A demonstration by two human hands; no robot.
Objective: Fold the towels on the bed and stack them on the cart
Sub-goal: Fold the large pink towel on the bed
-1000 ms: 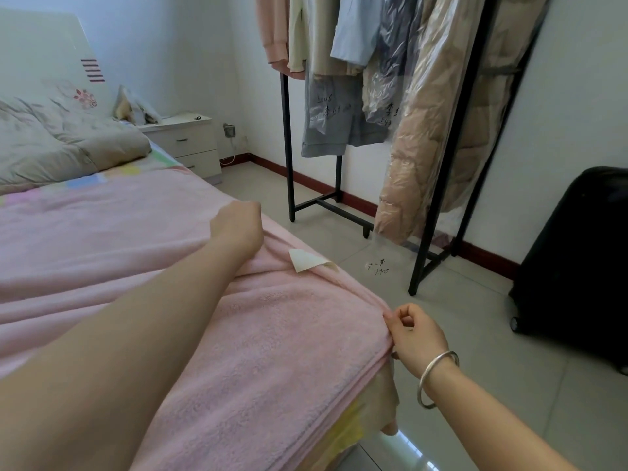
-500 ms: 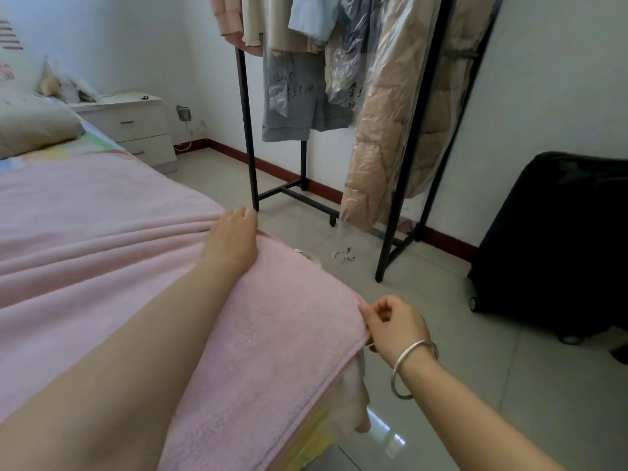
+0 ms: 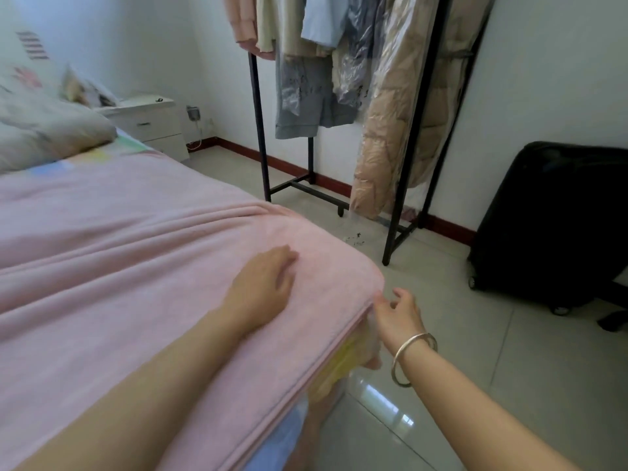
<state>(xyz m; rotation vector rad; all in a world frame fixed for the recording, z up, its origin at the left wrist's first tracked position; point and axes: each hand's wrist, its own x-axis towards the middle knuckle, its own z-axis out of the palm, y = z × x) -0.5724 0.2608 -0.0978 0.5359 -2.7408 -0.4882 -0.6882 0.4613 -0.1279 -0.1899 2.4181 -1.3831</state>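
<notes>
A large pink towel [image 3: 142, 266] lies spread over the bed, its folded edge running along the bed's near right side. My left hand [image 3: 261, 288] rests flat on the towel near its right corner, fingers straight. Beside the bed edge my right hand [image 3: 396, 312], a silver bangle on its wrist, hovers with loosely spread fingers; its fingertips are at the towel's corner, holding nothing. No cart is in view.
A black clothes rack [image 3: 407, 147] hung with garments stands on the tiled floor to the right of the bed. A black suitcase [image 3: 557, 226] stands against the right wall. A white nightstand [image 3: 149, 124] and a pillow [image 3: 44, 130] sit at the bed's head.
My right hand has let go of the towel's edge and opened. My left hand has slid back along the towel toward me and lies flat. The white tag is hidden.
</notes>
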